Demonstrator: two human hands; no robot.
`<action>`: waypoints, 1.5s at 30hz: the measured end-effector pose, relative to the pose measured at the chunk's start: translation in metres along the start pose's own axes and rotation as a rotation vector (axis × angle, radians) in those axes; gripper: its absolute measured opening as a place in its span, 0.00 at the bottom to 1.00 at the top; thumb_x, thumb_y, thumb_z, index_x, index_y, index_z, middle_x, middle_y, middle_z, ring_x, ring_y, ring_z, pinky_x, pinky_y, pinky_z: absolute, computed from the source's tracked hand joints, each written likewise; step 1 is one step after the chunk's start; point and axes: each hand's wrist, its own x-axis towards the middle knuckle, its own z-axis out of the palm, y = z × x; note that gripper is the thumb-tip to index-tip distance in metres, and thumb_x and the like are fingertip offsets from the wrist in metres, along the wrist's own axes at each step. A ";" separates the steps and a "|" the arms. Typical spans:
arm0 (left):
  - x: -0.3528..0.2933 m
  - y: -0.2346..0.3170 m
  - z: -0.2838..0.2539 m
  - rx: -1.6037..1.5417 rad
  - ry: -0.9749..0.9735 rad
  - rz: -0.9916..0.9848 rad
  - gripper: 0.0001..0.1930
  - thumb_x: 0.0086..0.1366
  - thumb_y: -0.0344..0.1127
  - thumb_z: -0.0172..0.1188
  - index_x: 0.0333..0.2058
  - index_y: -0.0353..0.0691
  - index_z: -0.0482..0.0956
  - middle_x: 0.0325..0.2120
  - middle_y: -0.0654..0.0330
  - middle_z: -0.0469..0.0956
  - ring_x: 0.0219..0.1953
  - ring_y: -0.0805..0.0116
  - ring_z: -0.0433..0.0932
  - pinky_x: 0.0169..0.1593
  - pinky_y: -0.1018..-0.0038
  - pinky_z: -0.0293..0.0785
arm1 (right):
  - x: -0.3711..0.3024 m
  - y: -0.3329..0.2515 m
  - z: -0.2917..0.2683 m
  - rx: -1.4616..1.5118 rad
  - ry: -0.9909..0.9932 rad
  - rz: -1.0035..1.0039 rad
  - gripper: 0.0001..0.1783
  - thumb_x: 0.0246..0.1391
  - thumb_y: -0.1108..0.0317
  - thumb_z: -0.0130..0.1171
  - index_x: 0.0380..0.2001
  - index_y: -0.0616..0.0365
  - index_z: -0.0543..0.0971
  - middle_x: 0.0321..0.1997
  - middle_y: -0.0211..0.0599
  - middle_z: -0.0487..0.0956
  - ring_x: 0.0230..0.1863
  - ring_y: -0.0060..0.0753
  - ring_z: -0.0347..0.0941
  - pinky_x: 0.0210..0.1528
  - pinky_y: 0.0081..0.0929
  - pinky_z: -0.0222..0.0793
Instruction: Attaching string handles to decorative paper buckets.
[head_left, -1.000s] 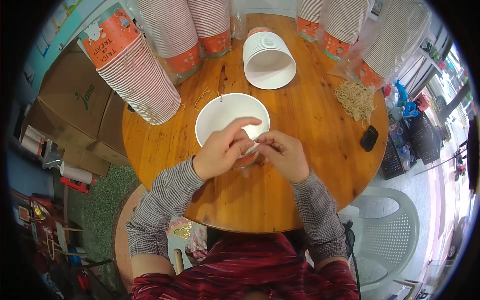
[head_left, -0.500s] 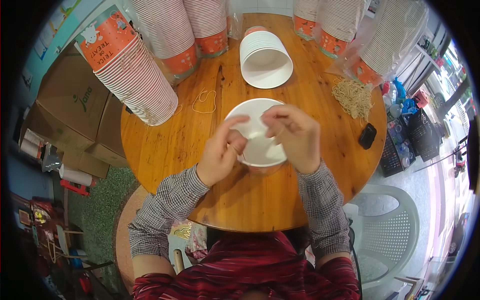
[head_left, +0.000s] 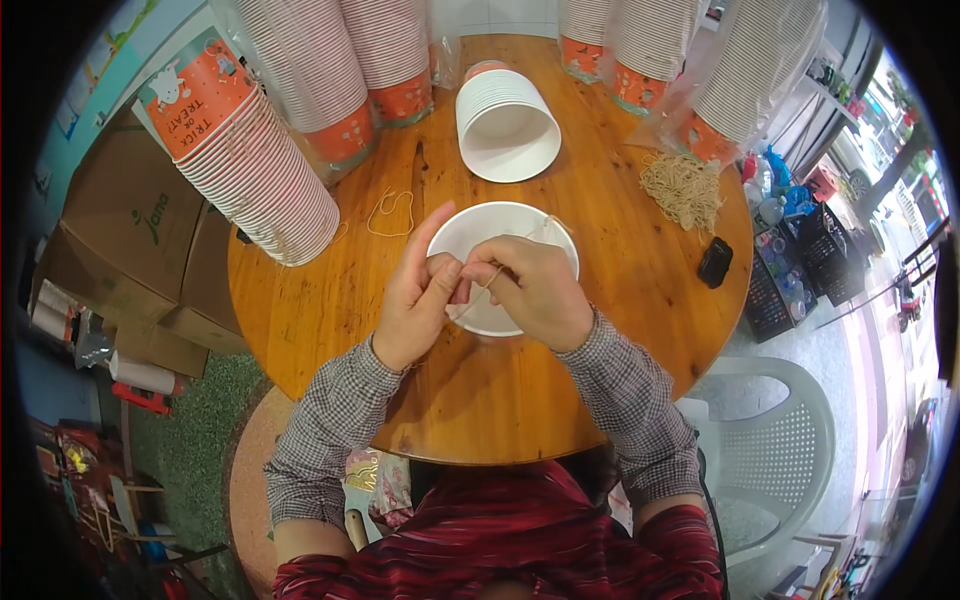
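A white-lined paper bucket (head_left: 462, 232) stands upright near the middle of the table, its mouth facing up at me. Over its near half my left hand (head_left: 415, 300) and my right hand (head_left: 540, 290) meet, fingertips together. Both pinch a thin beige string (head_left: 490, 284), which runs across the right hand's fingers. Another bit of string shows at the bucket's far right rim. My left forefinger points up, while its thumb presses against the other fingers. Part of the bucket's inside and its near rim are hidden behind my hands.
Behind it lies a nested bucket stack (head_left: 510, 135). A tall orange-and-white bucket stack (head_left: 260, 170) leans at left, beside a loose string loop (head_left: 390, 215). Bagged bucket stacks (head_left: 300, 90) line the back. At right are a string pile (head_left: 682, 190) and a small black object (head_left: 714, 262).
My hands have come together from being apart above the bucket, and string now shows between the fingers. The whole view has shifted slightly.
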 end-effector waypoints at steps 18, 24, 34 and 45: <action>-0.027 0.000 -0.003 0.336 0.185 -0.173 0.07 0.65 0.30 0.59 0.36 0.31 0.82 0.19 0.67 0.74 0.22 0.83 0.71 0.24 0.82 0.66 | 0.006 0.014 -0.017 -0.210 -0.016 -0.206 0.05 0.51 0.74 0.60 0.31 0.62 0.76 0.25 0.38 0.76 0.26 0.34 0.74 0.30 0.27 0.71; -0.020 0.008 -0.008 0.172 -0.017 -0.218 0.09 0.66 0.30 0.58 0.40 0.31 0.82 0.20 0.67 0.73 0.21 0.83 0.68 0.24 0.84 0.64 | 0.005 0.010 -0.020 -0.105 -0.041 -0.140 0.04 0.52 0.74 0.61 0.32 0.62 0.79 0.25 0.33 0.77 0.26 0.25 0.75 0.30 0.23 0.70; -0.025 0.008 -0.016 -0.258 0.043 -0.386 0.11 0.69 0.34 0.54 0.40 0.32 0.80 0.24 0.65 0.75 0.22 0.81 0.69 0.26 0.85 0.66 | -0.020 0.006 -0.021 -0.204 -0.004 -0.121 0.08 0.50 0.69 0.63 0.34 0.61 0.80 0.34 0.39 0.80 0.38 0.38 0.74 0.43 0.31 0.69; -0.034 0.001 -0.015 -0.278 0.076 -0.348 0.11 0.69 0.32 0.54 0.40 0.30 0.80 0.27 0.62 0.77 0.25 0.79 0.73 0.30 0.84 0.70 | -0.033 0.009 -0.001 -0.298 -0.098 -0.045 0.06 0.52 0.66 0.61 0.31 0.57 0.80 0.28 0.35 0.79 0.35 0.38 0.72 0.47 0.33 0.64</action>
